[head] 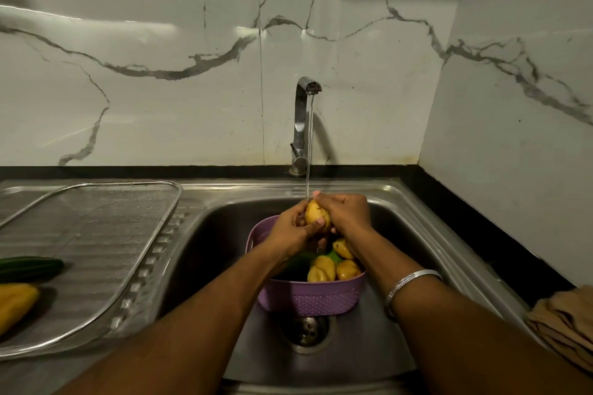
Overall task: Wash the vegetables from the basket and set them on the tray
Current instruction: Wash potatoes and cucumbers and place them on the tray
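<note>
Potato (317,214) held upright under the thin stream from the tap (303,125), long axis near vertical, top end just meeting the water, directly above the back rim of the purple basket (313,297) in the sink (205,266). Clamped from both sides: left hand (293,229) wrapped round the left flank with thumb across the lower front, right hand (345,213) curled over the right flank and top, fingers of both closed on the same piece. Below, more potatoes (333,266) and something green, only partly visible, waiting in the basket. Mesh tray (96,228) well off to the left on the drainboard, already carrying a dark green cucumber (30,268) and a yellow vegetable (16,303) at its near left end. Probably mid-rinse. Tray lying leftward of the grip, so left hand the nearer one for the carry; release by the right hand needed first, then a sideways sweep over the sink edge. Slippery wet skin a likely risk during that one-handed transfer.
</note>
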Motion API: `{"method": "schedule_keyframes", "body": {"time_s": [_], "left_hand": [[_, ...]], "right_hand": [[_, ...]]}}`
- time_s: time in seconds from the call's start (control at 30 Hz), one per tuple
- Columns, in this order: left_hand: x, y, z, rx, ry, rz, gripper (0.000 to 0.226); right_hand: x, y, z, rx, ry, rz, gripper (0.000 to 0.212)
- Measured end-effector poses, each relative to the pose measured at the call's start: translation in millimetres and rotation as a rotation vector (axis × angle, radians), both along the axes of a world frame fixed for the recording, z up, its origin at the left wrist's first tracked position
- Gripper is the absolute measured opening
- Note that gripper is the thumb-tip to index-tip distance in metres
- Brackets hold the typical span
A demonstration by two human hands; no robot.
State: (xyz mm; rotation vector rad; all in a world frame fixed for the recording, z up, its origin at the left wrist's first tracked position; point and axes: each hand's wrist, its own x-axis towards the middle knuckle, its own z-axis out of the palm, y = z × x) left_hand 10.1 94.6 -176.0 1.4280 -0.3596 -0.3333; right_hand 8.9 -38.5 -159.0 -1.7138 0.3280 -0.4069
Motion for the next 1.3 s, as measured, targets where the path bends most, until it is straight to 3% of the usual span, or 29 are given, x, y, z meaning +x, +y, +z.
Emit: {"method": "schedule_keyframes", "body": {"time_s": [0.17, 0.4, 0.5, 0.6, 0.8, 0.9, 1.17, 1.3], "left_hand": [[6, 4, -1, 0.108, -0.126, 0.129, 0.053], [6, 8, 4, 0.164, -0.184, 0.314, 0.052], [1, 3, 6, 0.205, -0.244, 0.321, 0.047], [-1, 4, 3, 0.257, -0.326, 0.335, 0.034], [4, 8, 6, 0.161, -0.217, 0.232, 0.037], [5, 9, 8, 0.099, -0.13, 0.2, 0.026], [4, 8, 7, 0.08, -0.132, 0.217, 0.021], [4, 11, 11, 0.007, 0.004, 0.227, 0.021]], "right_hand": [[-2, -1, 6, -0.04, 0.038, 0.106, 0.02], [-7, 8, 10, 0.102, 0.107, 0.251, 0.018], [-8, 12, 8, -0.046, 0.109, 0.212, 0.029], [-10, 13, 7, -0.143, 0.076, 0.234, 0.027], [-6, 5, 9, -0.123, 0.133, 0.304, 0.028], [-5, 3, 10, 0.012, 0.145, 0.307, 0.029], [-8, 14, 8, 0.049, 0.078, 0.245, 0.013], [-5, 10, 10, 0.128, 0.169, 0.294, 0.024]]}}
